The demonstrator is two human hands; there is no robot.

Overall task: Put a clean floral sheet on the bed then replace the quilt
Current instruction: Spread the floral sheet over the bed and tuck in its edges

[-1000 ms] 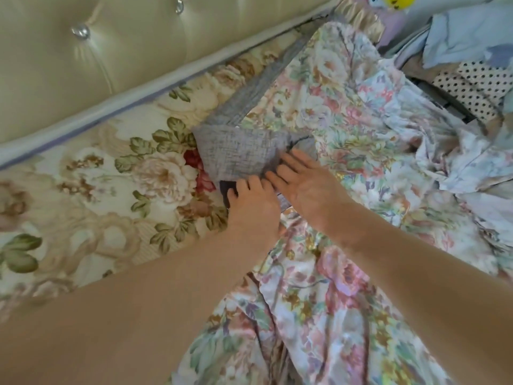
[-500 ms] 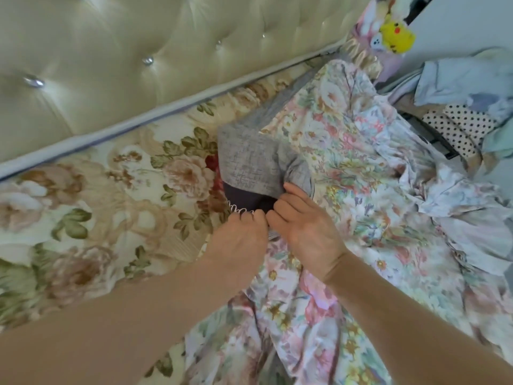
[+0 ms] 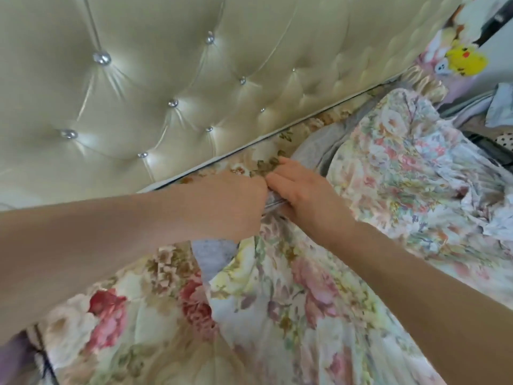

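Beside the headboard (image 3: 166, 87), the left hand (image 3: 230, 207) is gripping the floral sheet (image 3: 388, 190) edge, fingers curled; the right hand (image 3: 302, 190) is pressing flat. The sheet is lying bunched, most of the mattress (image 3: 111, 315) showing, so spreading is barely begun; no quilt is showing.

You're in a home bedroom: a tufted cream headboard (image 3: 172, 87) backs the rose-patterned mattress (image 3: 133, 315), plush toys (image 3: 463, 61) far right.

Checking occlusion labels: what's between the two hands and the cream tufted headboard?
In the head view, a bare strip of rose-patterned mattress separates the left hand and right hand from the cream tufted headboard.
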